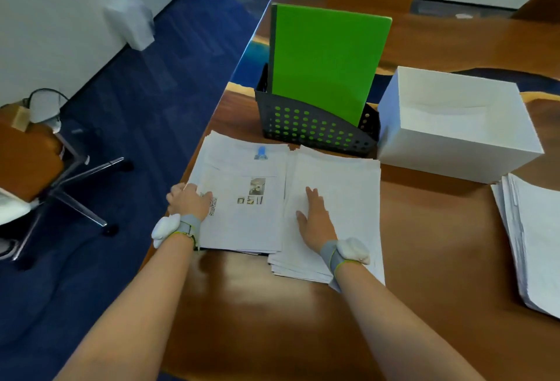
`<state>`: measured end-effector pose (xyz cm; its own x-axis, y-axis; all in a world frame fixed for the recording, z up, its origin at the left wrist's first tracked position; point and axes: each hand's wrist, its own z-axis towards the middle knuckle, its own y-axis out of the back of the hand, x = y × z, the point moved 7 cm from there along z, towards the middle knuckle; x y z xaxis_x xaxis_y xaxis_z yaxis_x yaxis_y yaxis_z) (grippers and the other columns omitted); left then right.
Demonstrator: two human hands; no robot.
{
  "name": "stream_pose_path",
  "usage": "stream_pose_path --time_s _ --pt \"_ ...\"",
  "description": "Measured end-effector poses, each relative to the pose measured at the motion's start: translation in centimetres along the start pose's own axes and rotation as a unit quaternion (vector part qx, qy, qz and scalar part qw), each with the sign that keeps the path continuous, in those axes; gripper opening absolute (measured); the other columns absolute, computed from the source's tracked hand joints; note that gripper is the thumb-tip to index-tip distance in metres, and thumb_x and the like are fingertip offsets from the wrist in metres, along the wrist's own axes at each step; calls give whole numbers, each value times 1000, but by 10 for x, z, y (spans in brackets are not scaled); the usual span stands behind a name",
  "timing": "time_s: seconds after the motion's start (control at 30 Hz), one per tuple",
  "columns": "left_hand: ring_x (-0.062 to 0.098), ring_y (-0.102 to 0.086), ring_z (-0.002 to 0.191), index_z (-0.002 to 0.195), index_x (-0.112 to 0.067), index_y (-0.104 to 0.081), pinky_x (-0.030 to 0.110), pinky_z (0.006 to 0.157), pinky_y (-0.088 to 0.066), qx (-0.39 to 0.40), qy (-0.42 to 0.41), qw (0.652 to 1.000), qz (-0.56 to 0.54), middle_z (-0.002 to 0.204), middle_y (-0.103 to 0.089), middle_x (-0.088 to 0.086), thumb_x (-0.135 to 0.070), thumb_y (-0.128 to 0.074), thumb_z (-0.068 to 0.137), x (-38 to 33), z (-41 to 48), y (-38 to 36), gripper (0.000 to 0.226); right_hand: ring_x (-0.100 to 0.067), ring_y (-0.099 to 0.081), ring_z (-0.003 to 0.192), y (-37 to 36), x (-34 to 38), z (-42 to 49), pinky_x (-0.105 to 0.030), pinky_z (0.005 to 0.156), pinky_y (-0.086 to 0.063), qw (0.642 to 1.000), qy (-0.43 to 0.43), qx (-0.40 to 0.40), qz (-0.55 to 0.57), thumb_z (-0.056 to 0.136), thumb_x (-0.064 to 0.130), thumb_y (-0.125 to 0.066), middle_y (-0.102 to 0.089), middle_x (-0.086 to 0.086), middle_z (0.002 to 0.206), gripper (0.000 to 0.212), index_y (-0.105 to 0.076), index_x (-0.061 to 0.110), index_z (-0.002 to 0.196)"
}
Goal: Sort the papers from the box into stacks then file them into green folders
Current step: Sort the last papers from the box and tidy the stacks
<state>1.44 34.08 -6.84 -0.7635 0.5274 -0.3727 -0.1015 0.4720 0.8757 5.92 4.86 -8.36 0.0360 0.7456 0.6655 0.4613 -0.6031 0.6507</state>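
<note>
On the near left part of the bench, two paper stacks lie flat and side by side, their inner edges touching or slightly overlapped. The left stack is held at its left edge by the left grip, whose fingers are curled over that edge. The middle stack is pressed by the right grip, which is laid flat with its fingers straight. A third stack is set well apart at the right edge of the view.

Sorting is judged to be finished or nearly so: three stacks are formed, and no sheet is seen in the visible part of the white box. Filing is judged not yet begun, since the green folders are stood in the black file holder behind the stacks. All three stacks are left to be filed.

The long axis of the two near stacks runs away from the person toward the holder. The top sheet of the left stack is laid with its blue heading mark at the far end. The third stack is also laid lengthwise away from the person, with its far end tilted leftward. The folders are stood upright, leaning a little, with a broad face turned toward the person.
</note>
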Motion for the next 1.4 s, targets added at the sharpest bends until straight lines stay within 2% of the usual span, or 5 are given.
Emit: stream_pose_path --time_s 0.23,0.73,1.0,1.23,1.4 --pt "36 -35 130 138 -8 -35 47 105 -33 23 52 998 -38 139 -41 18 -33 -85 65 14 5 -13 92 -18 22 145 -11 -47 -5 -64 109 9 964 0 60 -260 90 66 -33 22 9 157 74 7 44 148" --pt "30 -63 78 71 -22 -56 40 71 -53 9 -5 977 -214 75 -64 -2 -15 -77 70 7 -26 -5 22 -22 26 144 -15 -41 -8 -73 103 11 962 -5 60 -265 91 69 -19 20 13 157 58 -1 54 144" --pt "27 -63 83 94 -14 -63 38 74 -54 76 -34 929 -361 89 -67 6 -1 -77 71 -26 -48 0 30 -23 25 144 15 -95 -25 -74 100 11 962 -93 4 -255 92 66 -16 17 13 158 50 -15 57 141" --pt "27 -67 82 109 -3 -60 39 76 -56 211 -41 844 -491 100 -68 15 10 -70 74 -71 -89 -24 39 -18 -24 143 92 -60 -36 -41 115 -22 944 -96 -176 261 84 56 -59 -26 -1 155 61 -45 24 134" --pt "16 -70 80 111 3 -61 37 82 -56 233 -129 816 -514 99 -69 6 11 -65 77 -108 -107 -2 35 -19 -71 87 132 10 -33 -34 74 -57 876 2 -146 460 67 11 -84 -73 -6 99 41 -66 11 104"
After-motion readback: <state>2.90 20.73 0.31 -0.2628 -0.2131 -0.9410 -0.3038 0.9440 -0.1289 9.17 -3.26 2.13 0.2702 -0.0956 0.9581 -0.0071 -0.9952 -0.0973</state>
